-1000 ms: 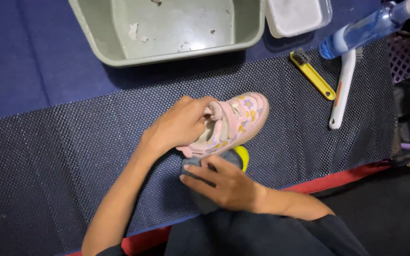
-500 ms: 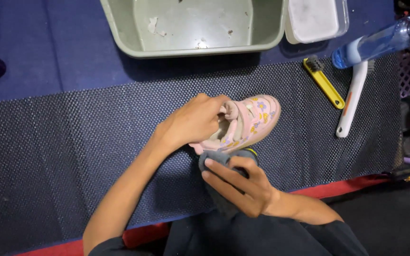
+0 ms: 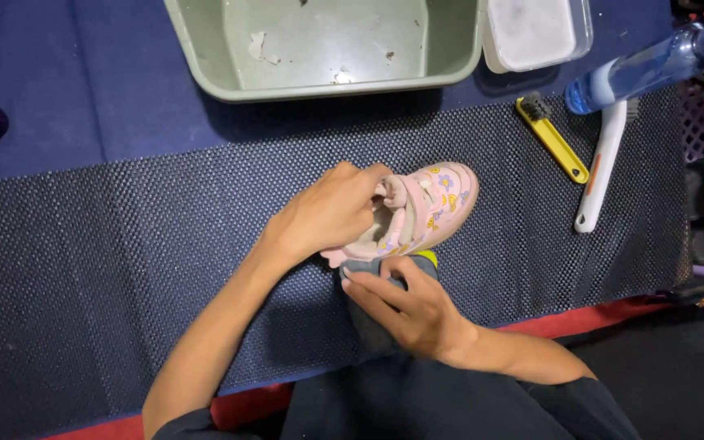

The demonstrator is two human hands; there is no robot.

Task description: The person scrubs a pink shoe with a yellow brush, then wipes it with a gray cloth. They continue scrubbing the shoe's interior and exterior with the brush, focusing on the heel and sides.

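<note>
A small pink child's shoe (image 3: 432, 205) with flower prints lies on its side on a dark textured mat (image 3: 124, 269). My left hand (image 3: 327, 213) grips the shoe's opening and strap from the left. Just below the shoe, my right hand (image 3: 405, 305) presses a grey cloth (image 3: 368, 314) with a yellow-green edge against the shoe's side. The cloth hangs down over the table's front edge toward my lap.
A grey-green plastic basin (image 3: 205, 57) with scraps inside stands at the back. Beside it are a clear lidded box (image 3: 535, 31) and a blue spray bottle (image 3: 645, 67). A yellow brush (image 3: 554, 140) and a white brush (image 3: 600, 171) lie at right.
My right hand with the cloth has come up closer under the shoe. The shoe and my left hand stay in the same place on the mat; the camera has shifted a little.
</note>
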